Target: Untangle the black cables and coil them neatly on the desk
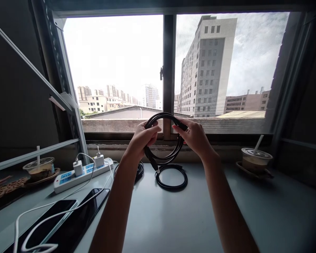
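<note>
A coiled black cable [163, 162] is held up between both hands above the table, in front of the window. My left hand [145, 135] is closed round the left side of the loop, thumb across it. On the upper right of the same coil, my right hand [191, 134] pinches the cable, near what looks like a dark plug end. Another plug with a metal tip [157, 170] hangs at the lower left of the coil. Below, a second coiled black cable [171, 189] lies flat on the table. A third black coil [139, 172] is partly hidden behind my left forearm.
A white power strip [84, 175] with two chargers stands at left. White cords [48, 203] run to two dark phones or tablets [79, 218]. Drink cups with straws stand at far left [39, 168] and right [256, 160]. The window [170, 77] is behind the table [171, 221].
</note>
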Motion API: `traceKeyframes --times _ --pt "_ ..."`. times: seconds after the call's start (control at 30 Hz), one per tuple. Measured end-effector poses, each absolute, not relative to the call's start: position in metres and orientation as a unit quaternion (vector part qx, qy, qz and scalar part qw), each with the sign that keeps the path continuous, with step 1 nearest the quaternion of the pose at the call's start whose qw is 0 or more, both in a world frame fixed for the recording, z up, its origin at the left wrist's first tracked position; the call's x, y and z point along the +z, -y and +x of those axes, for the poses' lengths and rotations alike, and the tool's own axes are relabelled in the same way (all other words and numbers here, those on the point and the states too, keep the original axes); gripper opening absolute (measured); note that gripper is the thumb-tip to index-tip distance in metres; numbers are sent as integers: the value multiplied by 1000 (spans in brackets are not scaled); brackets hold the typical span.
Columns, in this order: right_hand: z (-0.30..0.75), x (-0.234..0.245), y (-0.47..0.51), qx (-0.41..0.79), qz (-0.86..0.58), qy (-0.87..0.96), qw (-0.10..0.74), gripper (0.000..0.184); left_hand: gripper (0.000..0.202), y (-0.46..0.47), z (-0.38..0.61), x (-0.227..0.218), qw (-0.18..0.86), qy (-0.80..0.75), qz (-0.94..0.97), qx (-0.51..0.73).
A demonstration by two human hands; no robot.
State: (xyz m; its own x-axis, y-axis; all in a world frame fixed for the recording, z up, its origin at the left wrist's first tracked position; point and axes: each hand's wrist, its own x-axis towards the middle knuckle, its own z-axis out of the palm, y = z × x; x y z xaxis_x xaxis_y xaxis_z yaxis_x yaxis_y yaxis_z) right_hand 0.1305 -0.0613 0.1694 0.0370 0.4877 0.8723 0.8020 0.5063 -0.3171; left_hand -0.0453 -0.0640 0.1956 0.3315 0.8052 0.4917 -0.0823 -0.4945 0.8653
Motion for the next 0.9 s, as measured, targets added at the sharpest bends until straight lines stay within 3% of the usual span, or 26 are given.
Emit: traceKeyframes --times 0.33,0.53,0.7,0.9 --pt "130 181 85 -180 -469 647 573 29 9 64 -46 196 358 -325 725 491" --pt "131 180 81 -224 -498 568 615 24 35 46 -56 187 264 -423 788 362" --pt "135 178 77 -219 -515 545 624 21 36 35 -44 175 300 -488 782 246" --pt "149 168 63 -114 -534 600 585 20 28 8 -32 158 307 -486 753 321"
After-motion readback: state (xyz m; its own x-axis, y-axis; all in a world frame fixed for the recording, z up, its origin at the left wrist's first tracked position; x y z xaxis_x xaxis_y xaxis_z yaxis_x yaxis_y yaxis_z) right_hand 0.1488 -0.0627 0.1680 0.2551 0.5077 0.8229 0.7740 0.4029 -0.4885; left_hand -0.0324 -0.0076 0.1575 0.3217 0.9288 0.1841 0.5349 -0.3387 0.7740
